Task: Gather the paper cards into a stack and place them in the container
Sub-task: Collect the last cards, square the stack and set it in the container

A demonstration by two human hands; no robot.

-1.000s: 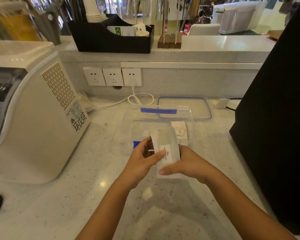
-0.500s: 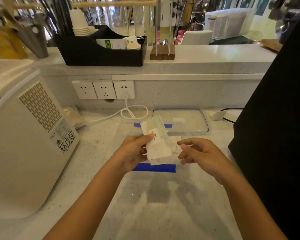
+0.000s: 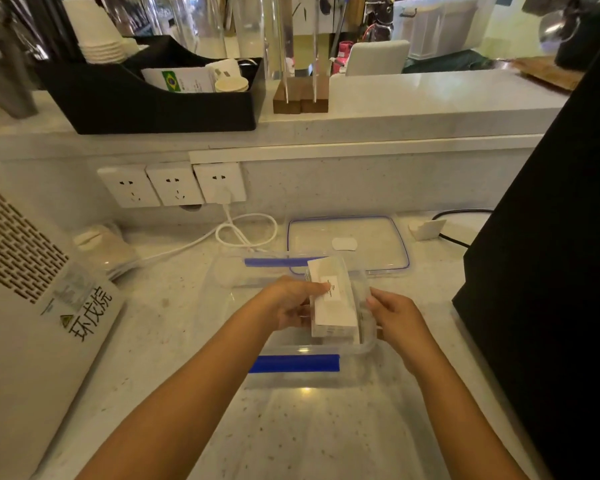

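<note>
Now the left hand point(image 3: 290, 301) has its grip closed on the stack of cards point(image 3: 331, 296), thumb on the top face, long axis running away from the person, low over the clear container point(image 3: 364, 344). Right hand point(image 3: 394, 315), fingers loosely open and holding nothing, sits just beside the stack's right edge. Pale speckled desk point(image 3: 174, 327); lid point(image 3: 378, 237) lies behind, a black unit point(image 3: 551, 271) crowds the right.
</note>
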